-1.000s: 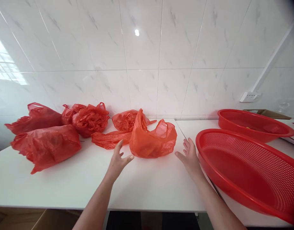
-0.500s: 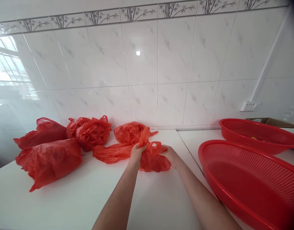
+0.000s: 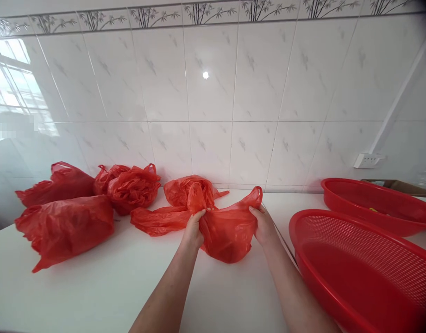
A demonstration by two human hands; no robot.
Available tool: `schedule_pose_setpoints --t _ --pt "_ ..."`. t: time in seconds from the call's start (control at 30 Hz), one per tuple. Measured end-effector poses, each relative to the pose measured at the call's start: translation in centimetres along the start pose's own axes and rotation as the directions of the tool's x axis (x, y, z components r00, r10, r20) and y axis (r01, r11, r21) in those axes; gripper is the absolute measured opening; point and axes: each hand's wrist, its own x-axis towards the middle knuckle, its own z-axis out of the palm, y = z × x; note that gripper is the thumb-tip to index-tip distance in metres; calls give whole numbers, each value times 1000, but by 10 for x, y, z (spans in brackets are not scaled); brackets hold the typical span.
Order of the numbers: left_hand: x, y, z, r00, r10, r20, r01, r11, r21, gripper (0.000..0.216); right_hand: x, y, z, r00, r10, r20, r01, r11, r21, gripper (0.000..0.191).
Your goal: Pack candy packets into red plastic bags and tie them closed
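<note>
One red bag (image 3: 228, 236) is held spread over the middle of the desk (image 3: 95, 296); whether its bottom rests there cannot be told. Its left side is pinched in the left hand (image 3: 195, 230), with a gathered end standing up above the thumb. Its right side is gripped in the right hand (image 3: 264, 224), with a handle loop poking up beyond the fingers. By the look of it, both sides have been taken hold of and the top drawn out between them; no knot can be seen, and any contents cannot be made out. Just to the left, a flattened bag (image 3: 159, 221) is left unheld, as is a crumpled bag (image 3: 180, 189) behind. Farther left, four bags (image 3: 86, 217) are grouped, untouched. On the right, a mesh basket (image 3: 317, 226) and, behind it, a basin (image 3: 331, 199) are likewise not being handled.
</note>
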Motion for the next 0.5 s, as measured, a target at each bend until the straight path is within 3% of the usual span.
schedule_pose_setpoints --t 0.17,0.23,0.33,0.43,0.5 --pt "-6 -27 -14 988 -114 106 112 993 27 28 -12 18 8 969 206 135 -226 963 148 21" --pt "-7 -34 -16 990 -111 92 110 994 17 25 -17 21 13 949 237 209 -276 943 186 20" --pt "-8 -39 -17 990 -121 77 120 993 10 23 -24 22 18 938 238 253 -288 940 182 23" --pt "-9 -38 -17 976 -174 133 172 985 26 24 -31 22 20 936 198 290 -234 968 95 39" --pt "-9 -37 -17 970 -194 149 195 981 13 24 -34 25 20 929 195 313 -212 977 20 37"
